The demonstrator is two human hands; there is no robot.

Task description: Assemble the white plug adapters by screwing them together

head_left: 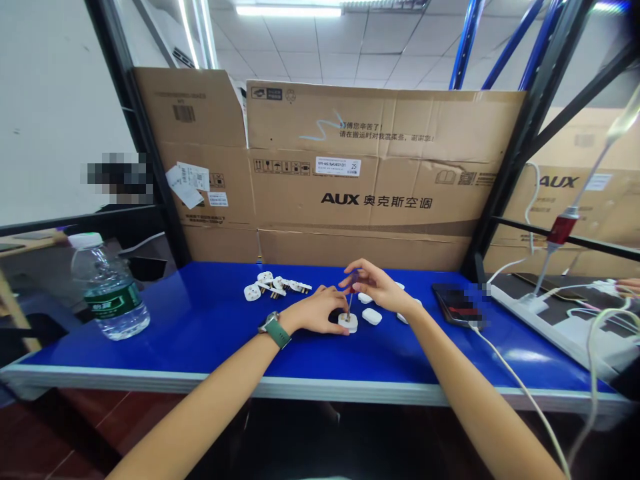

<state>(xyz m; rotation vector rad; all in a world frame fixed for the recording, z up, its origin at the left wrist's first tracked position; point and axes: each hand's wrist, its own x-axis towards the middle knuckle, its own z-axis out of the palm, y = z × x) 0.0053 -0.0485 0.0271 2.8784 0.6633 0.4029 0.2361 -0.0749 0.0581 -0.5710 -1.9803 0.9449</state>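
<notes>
My left hand rests on the blue tabletop, its thumb and fingers closed around a small white plastic plug part. Above that part, my right hand holds a screwdriver with a dark red handle in its fingertips. The shaft stands nearly upright, its tip down on the white part. Just right of it lies a white plastic cover; more white pieces sit partly hidden behind my right hand and wrist. Several white plugs with metal pins lie in a loose group beyond my left hand.
A water bottle stands at the left of the blue table. On the right are a phone with a cable and a white power strip. Cardboard walls the back. Another person's hand shows at the far right edge.
</notes>
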